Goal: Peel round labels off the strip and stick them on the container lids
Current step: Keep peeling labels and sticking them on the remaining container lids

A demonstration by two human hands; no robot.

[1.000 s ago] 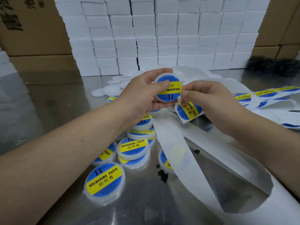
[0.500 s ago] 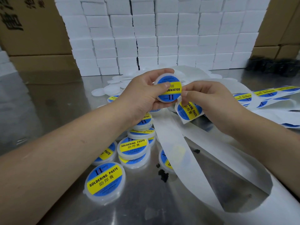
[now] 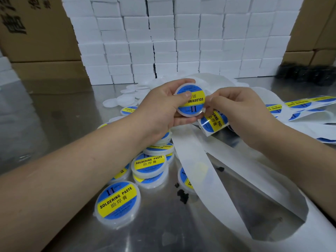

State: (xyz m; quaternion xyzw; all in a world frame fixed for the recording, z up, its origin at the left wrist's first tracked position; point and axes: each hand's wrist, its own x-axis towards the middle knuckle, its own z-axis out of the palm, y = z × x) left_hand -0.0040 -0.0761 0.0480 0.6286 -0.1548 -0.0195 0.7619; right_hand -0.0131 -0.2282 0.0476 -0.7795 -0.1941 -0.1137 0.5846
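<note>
Two bare hands met above the middle of the brushed-steel worktop (image 3: pixel 72 113). The left hand (image 3: pixel 163 108) gripped one round translucent-white plastic container (image 3: pixel 190 107), with its fingers curled behind it and its thumb pressed flat on the blue-and-yellow round label (image 3: pixel 197 100) on the lid. The right hand (image 3: pixel 241 110) had its fingers bunched, and its thumb and forefinger tips pinched that container's right rim.

Just under that hand, the end of the white label strip (image 3: pixel 212 121) curled up with one label on it. I could not tell whether the lower fingers held it. The strip ran off toward the right edge with about five more labels showing, some cut off from sight.

One loop of bare white backing paper (image 3: pixel 200 179) trailed toward the near edge and half covered a labelled container. Below the left wrist lay a heap of labelled containers (image 3: pixel 149 165). I counted at least eight, several of them half hidden. The nearest container (image 3: pixel 117 201) sat apart toward the near edge.

Three bits of black scrap (image 3: pixel 182 195) lay beside the paper. Behind the hands was a scatter of plain white lids (image 3: pixel 111 102), too overlapped to count. A wall of small white boxes (image 3: pixel 181 42) stood along the far edge, with brown cardboard cartons (image 3: pixel 36 33) on both sides.
</note>
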